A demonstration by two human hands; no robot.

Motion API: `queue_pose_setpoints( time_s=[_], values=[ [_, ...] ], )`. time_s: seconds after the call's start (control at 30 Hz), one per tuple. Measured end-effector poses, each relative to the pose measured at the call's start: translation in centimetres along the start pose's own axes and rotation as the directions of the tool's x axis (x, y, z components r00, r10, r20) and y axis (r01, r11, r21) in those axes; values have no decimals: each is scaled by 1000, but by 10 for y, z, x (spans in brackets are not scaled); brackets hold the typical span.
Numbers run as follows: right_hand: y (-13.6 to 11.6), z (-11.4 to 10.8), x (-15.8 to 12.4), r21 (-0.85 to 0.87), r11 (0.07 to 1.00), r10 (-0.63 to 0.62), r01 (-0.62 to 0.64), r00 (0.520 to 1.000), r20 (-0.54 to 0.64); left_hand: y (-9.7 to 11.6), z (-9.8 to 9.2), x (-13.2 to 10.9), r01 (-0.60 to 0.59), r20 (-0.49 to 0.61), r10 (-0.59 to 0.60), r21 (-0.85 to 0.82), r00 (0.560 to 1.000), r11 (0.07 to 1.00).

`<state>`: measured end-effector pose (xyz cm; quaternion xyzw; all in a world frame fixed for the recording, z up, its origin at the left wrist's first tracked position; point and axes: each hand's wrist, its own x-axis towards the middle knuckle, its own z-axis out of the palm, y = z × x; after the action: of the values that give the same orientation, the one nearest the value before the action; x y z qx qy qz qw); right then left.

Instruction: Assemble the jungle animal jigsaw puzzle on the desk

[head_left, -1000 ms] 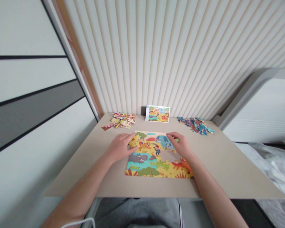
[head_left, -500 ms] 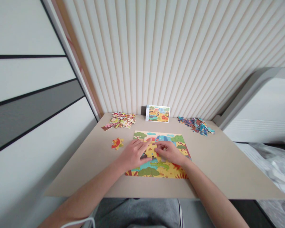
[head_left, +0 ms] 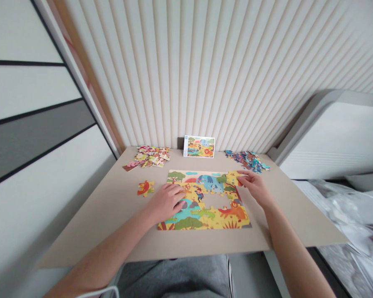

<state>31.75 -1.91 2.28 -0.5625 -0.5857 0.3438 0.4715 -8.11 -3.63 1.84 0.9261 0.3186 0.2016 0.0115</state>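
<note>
An animal jigsaw puzzle (head_left: 192,224) lies on the table with a gap right of its middle, where the tabletop shows through. My left hand (head_left: 168,200) rests on the puzzle's left side, fingers loosely spread and holding nothing. At the upper right corner, my right hand (head_left: 255,186) pinches a yellow puzzle piece (head_left: 233,178), which covers part of the picture there. Whether it is one piece or a few joined cannot be made out. Left of the puzzle lies a small red and yellow cluster of puzzle pieces (head_left: 145,188), apart from both hands.
A picture card (head_left: 199,146) of the same scene leans upright at the table's back. One pile of pink and cream pieces (head_left: 153,156) lies back left, a pile of blue pieces (head_left: 250,160) back right. Behind the table (head_left: 298,223) stands a ribbed wall (head_left: 199,74).
My right hand has moved from the puzzle's middle to its upper right, carrying the yellow piece, and the gap now shows. My left hand has drawn back left. The view has shifted slightly.
</note>
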Motion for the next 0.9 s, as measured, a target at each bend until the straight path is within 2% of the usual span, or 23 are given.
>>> queue_pose_setpoints(
  time_s=[0.13,0.2,0.33,0.4,0.5,0.7,0.9],
  values=[
    [6,9,-17,20,999,44,-44,999,29,3,0,-1,-48,11,48,-38,999,998],
    [0,22,-22,31,999,28,-30,997,72,7,0,-1,-123,7,124,-75,992,990],
    [-16,46,-29,30,999,-18,11,969,246,18,-1,-2,-344,23,349,-125,937,931],
    [-20,53,-32,7,1000,-28,27,949,313,24,-1,-1,-398,54,406,-122,912,909],
    [-21,57,-35,-17,1000,-18,26,933,360,28,0,-1,-413,82,423,-114,903,904],
    [-14,66,-39,-39,999,-4,23,906,422,27,1,-2,-403,67,412,-121,909,907],
    [-14,69,-40,-89,994,-22,67,900,435,28,0,-1,-398,98,410,-123,907,909]
  ],
)
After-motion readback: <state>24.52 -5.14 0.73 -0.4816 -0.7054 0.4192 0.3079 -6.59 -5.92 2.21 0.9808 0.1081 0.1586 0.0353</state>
